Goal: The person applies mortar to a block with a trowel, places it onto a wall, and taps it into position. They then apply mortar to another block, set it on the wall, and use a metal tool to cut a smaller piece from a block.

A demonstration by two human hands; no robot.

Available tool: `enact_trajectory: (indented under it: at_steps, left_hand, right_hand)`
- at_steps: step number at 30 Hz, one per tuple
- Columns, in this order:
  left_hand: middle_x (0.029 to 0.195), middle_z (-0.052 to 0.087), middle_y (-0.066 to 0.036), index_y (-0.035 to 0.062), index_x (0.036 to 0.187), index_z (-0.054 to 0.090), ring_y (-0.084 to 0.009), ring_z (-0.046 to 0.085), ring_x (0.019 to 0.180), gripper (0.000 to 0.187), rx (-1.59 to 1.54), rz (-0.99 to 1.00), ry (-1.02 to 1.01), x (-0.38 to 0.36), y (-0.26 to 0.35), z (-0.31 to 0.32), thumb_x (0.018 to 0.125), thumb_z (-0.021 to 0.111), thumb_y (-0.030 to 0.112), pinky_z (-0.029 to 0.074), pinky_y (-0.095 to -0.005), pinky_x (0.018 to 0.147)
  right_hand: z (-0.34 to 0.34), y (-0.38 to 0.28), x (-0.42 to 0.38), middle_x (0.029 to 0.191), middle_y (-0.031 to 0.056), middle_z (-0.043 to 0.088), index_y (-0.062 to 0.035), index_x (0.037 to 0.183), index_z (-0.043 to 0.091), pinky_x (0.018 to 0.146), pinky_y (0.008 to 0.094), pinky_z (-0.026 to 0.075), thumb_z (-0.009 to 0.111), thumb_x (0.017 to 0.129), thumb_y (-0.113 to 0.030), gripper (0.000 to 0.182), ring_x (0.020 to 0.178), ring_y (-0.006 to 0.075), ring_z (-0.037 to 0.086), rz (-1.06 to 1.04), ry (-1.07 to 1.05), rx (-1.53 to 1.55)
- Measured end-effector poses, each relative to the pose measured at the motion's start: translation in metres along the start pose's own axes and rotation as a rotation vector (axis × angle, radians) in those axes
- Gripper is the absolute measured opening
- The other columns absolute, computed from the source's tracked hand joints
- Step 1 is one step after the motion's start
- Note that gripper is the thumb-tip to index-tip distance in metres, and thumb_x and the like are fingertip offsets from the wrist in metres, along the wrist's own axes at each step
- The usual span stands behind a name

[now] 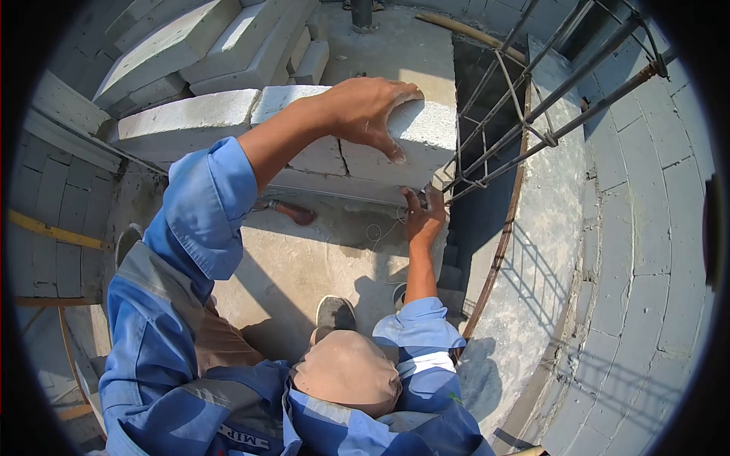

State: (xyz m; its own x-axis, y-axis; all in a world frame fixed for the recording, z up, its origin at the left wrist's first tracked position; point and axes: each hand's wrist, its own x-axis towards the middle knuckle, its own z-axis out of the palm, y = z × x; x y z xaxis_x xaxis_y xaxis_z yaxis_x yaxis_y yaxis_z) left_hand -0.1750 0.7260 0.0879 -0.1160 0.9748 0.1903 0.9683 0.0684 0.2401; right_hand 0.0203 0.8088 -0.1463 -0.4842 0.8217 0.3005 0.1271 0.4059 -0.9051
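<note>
A low wall of white aerated concrete blocks runs across the middle. My left hand [369, 110] reaches over the end block [433, 125], its fingers on the top and its thumb down at the front edge. Lower, by that block's bottom front corner, my right hand [426, 219] has its thumb and fingers drawn together; what they hold, if anything, I cannot make out. A thin string [357, 199] runs along the foot of the wall towards this hand. A tool with a reddish handle [295, 212] lies on the floor in front of the wall.
Loose blocks [228, 42] are stacked behind the wall at the left. A rebar cage [525, 118] slants over a dark gap on the right, beside a concrete ledge [559, 205]. Grey block walls [635, 190] enclose the space. My shoe [335, 312] is on the concrete floor [304, 266].
</note>
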Motion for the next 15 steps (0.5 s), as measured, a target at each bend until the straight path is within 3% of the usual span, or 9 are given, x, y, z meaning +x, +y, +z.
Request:
enact_trajectory:
  at_steps: [4,7,9,10,12,13,15]
  left_hand:
    - [0.120,0.070,-0.026,-0.0055,0.137,0.057,-0.0404,0.070,0.106,0.103,-0.019,-0.017,-0.034,0.000,0.000,0.000,0.055,0.095,0.043,0.055,-0.0446,0.093]
    - [0.129,0.064,-0.027,-0.0053,0.141,0.053,-0.0425,0.063,0.117,0.108,-0.062,-0.043,-0.060,0.002,0.001,-0.001,0.052,0.096,0.039,0.050,-0.0452,0.102]
    - [0.131,0.064,-0.027,-0.0051,0.143,0.051,-0.0429,0.063,0.120,0.106,-0.055,-0.074,-0.140,0.003,0.001,-0.005,0.062,0.093,0.050,0.049,-0.0456,0.106]
    - [0.131,0.064,-0.027,-0.0051,0.143,0.051,-0.0429,0.063,0.120,0.106,-0.045,-0.086,-0.138,0.002,0.000,-0.008,0.062,0.093,0.050,0.049,-0.0456,0.106]
    - [0.135,0.063,-0.026,-0.0003,0.148,0.049,-0.0421,0.060,0.127,0.094,-0.203,-0.160,-0.038,0.000,-0.005,-0.019,0.086,0.070,0.066,0.045,-0.0482,0.112]
    - [0.135,0.063,-0.026,-0.0003,0.148,0.049,-0.0421,0.060,0.127,0.094,-0.185,-0.176,-0.025,-0.004,-0.013,-0.026,0.086,0.070,0.066,0.045,-0.0482,0.112]
    - [0.137,0.062,-0.024,0.0055,0.152,0.048,-0.0415,0.056,0.133,0.088,-0.412,-0.248,0.239,-0.010,-0.029,-0.040,0.099,0.038,0.074,0.041,-0.0514,0.116]
  right_hand:
    - [0.005,0.005,0.000,0.107,0.0186,0.071,0.0055,0.116,0.069,0.090,0.0400,0.050,0.085,0.083,-0.019,0.044,0.099,0.0334,0.067,-0.026,0.035,-0.053]
    - [0.003,0.002,-0.004,0.111,0.0183,0.071,0.0036,0.121,0.069,0.092,0.0416,0.051,0.086,0.082,-0.019,0.047,0.105,0.0349,0.067,0.014,0.041,-0.056]
    - [0.004,0.000,-0.004,0.110,0.0183,0.071,0.0037,0.121,0.069,0.092,0.0416,0.051,0.086,0.082,-0.019,0.048,0.105,0.0350,0.067,0.019,0.058,-0.029]
    - [0.002,0.005,-0.004,0.110,0.0179,0.071,0.0033,0.121,0.069,0.092,0.0409,0.051,0.086,0.082,-0.018,0.047,0.104,0.0348,0.067,0.029,0.040,-0.033]
    - [0.001,0.011,-0.002,0.108,0.0165,0.070,0.0032,0.121,0.069,0.091,0.0378,0.051,0.084,0.085,-0.015,0.043,0.099,0.0317,0.067,-0.020,0.009,-0.027]
    - [0.002,0.013,-0.004,0.108,0.0165,0.070,0.0032,0.121,0.069,0.091,0.0378,0.051,0.084,0.085,-0.015,0.043,0.099,0.0317,0.067,-0.036,-0.003,-0.009]
    - [0.002,0.017,-0.008,0.106,0.0145,0.070,0.0050,0.120,0.069,0.090,0.0359,0.050,0.080,0.090,-0.013,0.036,0.099,0.0277,0.066,0.111,0.003,0.132]
